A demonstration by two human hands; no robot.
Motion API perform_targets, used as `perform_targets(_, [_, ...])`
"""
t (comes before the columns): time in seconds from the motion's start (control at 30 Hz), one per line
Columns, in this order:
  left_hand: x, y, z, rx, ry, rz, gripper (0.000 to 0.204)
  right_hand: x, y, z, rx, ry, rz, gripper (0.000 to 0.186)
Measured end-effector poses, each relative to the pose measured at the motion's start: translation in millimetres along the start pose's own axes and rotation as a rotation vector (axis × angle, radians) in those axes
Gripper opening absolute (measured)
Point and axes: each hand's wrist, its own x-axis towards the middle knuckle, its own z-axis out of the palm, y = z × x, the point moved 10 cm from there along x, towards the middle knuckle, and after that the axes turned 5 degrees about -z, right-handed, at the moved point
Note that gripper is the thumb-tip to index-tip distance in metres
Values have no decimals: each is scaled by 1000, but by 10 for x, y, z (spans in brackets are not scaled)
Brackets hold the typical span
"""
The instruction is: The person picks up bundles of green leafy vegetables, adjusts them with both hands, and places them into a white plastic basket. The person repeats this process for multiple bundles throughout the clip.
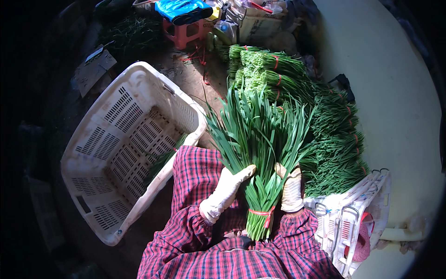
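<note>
Over the plaid-clad lap (pixel 204 176), a bundle of garlic chives (pixel 260 153) tied with a red band (pixel 263 213) is gripped upright between two gloved hands: the left hand (pixel 226 188) is pressed along its left side, the right hand (pixel 291 188) is closed against its right. Left of the bundle, a white slotted crate (pixel 111 149) is tilted open. Behind and right of it, tied chive bundles (pixel 325 125) are stacked.

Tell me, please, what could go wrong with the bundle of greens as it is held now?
The long leaves fan loosely above the red tie, so they might bend or snap under the left hand and right hand. The bundle of greens is bound only near its base, so stalks could slip out.
</note>
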Motion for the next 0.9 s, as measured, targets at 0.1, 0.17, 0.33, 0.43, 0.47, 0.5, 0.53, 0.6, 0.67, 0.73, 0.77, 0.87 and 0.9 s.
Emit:
perform_targets(0.1, [4, 24, 9, 34, -7, 20, 31, -42, 498, 384, 1240, -34, 137, 42])
perform_targets(0.17, [13, 22, 5, 77, 9, 18, 30, -308, 872, 1111, 2678, 63, 823, 43])
perform_targets(0.33, [16, 17, 6, 131, 48, 36, 24, -515, 2167, 1819, 2833, 898, 985, 46])
perform_targets(0.43, [20, 21, 38, 90, 19, 61, 24, -277, 2589, 1534, 2861, 1148, 444, 40])
perform_targets(0.47, [22, 25, 42, 59, 8, 68, 25, -212, 2660, 1497, 2808, 1167, 429, 40])
perform_targets(0.5, [22, 29, 33, 81, 18, 73, 25, -152, 2700, 1478, 2779, 1173, 432, 40])
perform_targets(0.53, [22, 35, 24, 92, 25, 78, 26, -93, 2725, 1463, 2761, 1175, 436, 40])
perform_targets(0.6, [28, 46, 5, 109, 46, 83, 27, -13, 2744, 1440, 2751, 1176, 462, 40])
perform_targets(0.67, [33, 55, 16, 67, 35, 93, 27, 36, 2724, 1416, 2777, 1173, 495, 40])
perform_targets(0.73, [33, 44, 5, 76, 45, 82, 27, 70, 2641, 1441, 2866, 1179, 579, 41])
perform_targets(0.77, [32, 31, -4, 110, 52, 67, 27, 94, 2557, 1488, 2949, 1176, 654, 41])
perform_targets(0.87, [36, -12, -54, 133, 72, 24, 29, 179, 2108, 1752, 3284, 1124, 1074, 41])
perform_targets(0.9, [42, -23, -71, 132, 76, 12, 30, 185, 1916, 1858, 3384, 1100, 1275, 41])
